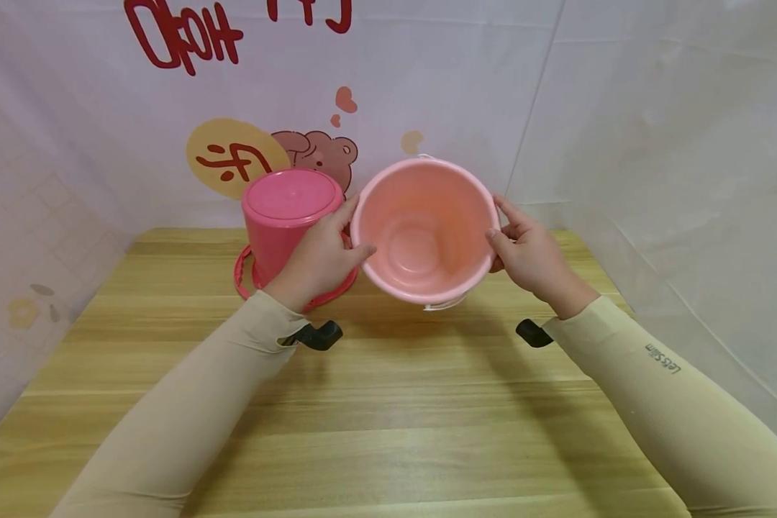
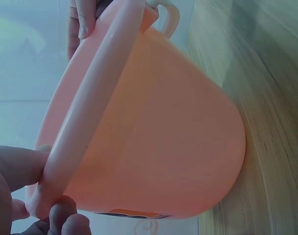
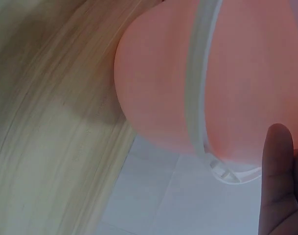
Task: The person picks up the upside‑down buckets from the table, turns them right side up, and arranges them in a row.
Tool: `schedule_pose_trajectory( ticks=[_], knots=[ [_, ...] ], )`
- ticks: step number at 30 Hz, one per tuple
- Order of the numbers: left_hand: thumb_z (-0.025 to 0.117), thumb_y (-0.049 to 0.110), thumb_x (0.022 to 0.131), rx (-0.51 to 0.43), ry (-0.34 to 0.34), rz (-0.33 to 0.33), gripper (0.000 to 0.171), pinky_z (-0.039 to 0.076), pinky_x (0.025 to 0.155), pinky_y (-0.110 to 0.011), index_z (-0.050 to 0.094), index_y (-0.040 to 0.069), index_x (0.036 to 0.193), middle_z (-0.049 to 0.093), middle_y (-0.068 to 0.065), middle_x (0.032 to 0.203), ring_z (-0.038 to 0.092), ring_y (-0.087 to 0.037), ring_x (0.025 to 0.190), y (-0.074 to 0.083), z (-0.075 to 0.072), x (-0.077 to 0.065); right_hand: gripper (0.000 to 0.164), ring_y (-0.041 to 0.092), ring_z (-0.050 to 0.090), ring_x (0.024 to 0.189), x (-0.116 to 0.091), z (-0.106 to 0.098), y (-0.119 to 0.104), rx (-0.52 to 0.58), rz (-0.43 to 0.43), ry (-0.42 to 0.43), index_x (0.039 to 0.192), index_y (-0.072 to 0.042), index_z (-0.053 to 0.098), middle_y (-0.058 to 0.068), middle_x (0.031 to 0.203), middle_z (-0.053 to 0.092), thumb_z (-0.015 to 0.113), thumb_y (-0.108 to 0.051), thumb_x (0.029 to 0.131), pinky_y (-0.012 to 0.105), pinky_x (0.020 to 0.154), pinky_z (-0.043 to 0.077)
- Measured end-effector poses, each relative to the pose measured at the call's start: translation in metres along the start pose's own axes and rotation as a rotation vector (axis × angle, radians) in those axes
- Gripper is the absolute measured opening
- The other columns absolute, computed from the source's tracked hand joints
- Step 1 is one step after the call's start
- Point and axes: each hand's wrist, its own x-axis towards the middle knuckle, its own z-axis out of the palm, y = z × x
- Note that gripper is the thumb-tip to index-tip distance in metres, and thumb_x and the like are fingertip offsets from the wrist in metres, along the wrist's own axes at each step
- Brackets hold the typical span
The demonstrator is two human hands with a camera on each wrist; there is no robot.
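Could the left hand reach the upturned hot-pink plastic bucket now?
Not readily, it seems: the left hand grips the pale-pink plastic bucket. Otherwise the way looks free, with the upturned hot-pink plastic bucket close by on that hand's side.

Head view fwd/dn, wrist views close, sharing pale bucket [image 1: 456,205]

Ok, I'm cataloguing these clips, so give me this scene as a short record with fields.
held item: light pink bucket, open mouth tilted toward the head camera
its handle: white handle
left hand: grips the rim's left side
right hand: grips the rim's right side
second item: darker pink bucket, upside down
surface: wood-grain table
backdrop: white, with a cartoon bear
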Motion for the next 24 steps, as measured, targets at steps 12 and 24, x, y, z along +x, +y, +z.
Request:
schedule_pose_trajectory(
  ticks=[12, 24],
  knots=[
    [0.075, 0.024, 0.098, -0.058, -0.023, -0.054, 0.087, 0.062, 0.089, -0.037, 0.024, 0.023, 0.169, 0.064, -0.011, 0.134, 0.069, -0.024, 0.099, 0.0063, -0.0029, 0.0025, 0.077, 0.014, 0.072, 0.068, 0.0002, 0.0003, 0.0045, -0.068, -0.025, -0.015, 0.170, -0.018, 0.020, 0.020, 0.099, 0.071, 0.062, -0.018, 0.106, 0.030, 0.067, 0.063],
    [0.078, 0.028, 0.097, -0.036, -0.003, -0.064, 0.087, 0.056, 0.092, -0.038, 0.028, 0.023, 0.168, 0.063, -0.009, 0.137, 0.062, -0.025, 0.106, 0.0070, -0.0003, 0.0034, 0.078, 0.020, 0.069, 0.064, -0.0026, -0.0025, 0.0005, -0.180, 0.045, -0.048, 0.171, -0.023, 0.011, 0.009, 0.082, 0.071, 0.058, -0.026, 0.108, 0.032, 0.062, 0.057]
  ],
)
